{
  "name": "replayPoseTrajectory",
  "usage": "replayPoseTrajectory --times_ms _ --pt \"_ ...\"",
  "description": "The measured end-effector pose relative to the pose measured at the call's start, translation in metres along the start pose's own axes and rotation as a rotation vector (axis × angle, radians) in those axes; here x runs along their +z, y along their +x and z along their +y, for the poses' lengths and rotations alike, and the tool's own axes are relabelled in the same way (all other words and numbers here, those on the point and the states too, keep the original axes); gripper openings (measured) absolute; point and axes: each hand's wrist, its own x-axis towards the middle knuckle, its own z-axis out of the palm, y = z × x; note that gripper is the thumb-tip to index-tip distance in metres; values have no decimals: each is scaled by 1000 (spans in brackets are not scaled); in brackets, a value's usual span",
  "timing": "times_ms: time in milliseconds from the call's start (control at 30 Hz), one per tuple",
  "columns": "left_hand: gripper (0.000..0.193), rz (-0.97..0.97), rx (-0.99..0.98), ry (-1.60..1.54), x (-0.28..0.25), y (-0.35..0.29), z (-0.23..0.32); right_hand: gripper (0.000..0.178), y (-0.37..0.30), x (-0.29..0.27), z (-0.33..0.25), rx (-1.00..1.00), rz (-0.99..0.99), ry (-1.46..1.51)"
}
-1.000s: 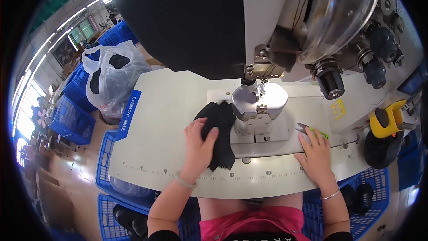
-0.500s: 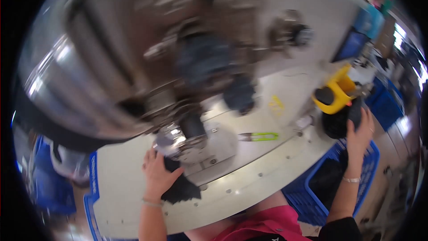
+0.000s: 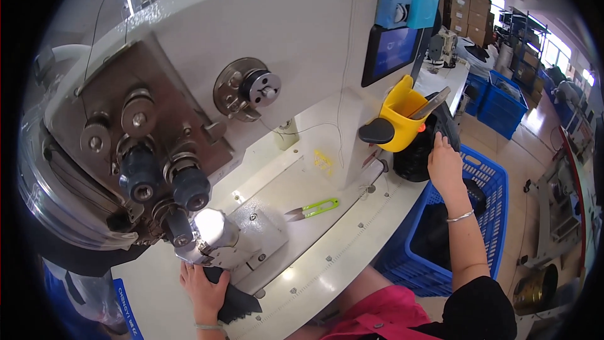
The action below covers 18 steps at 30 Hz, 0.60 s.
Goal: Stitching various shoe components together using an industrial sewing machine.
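My left hand is at the sewing machine's lit needle area, fingers on the far side and thumb apart. It holds a black fabric piece with a jagged edge; part of the fabric is hidden under the hand and the machine head. Over on the right, my right hand is at a dark grey piece, its fingers bent over the lower end. This piece stands beside a black bundle, below a yellow holder. Green-handled thread snips lie on the machine bed.
The machine's arm spans the top, with tension knobs and a screen. A blue basket of black pieces stands below my right forearm. Farther right are blue crates and a metal frame.
The view has shifted and sharpened, so the machine head sits farther left and lower. My left hand stays on the black fabric; my right hand stays by the dark piece.
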Motion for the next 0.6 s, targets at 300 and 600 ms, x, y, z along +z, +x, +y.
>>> replayPoseTrajectory --times_ms 300,600 --pt "75 11 -1 -13 0 0 3 28 -14 -44 -1 29 200 295" --pt "73 78 80 20 -3 -4 4 20 -74 -131 -11 -202 229 599"
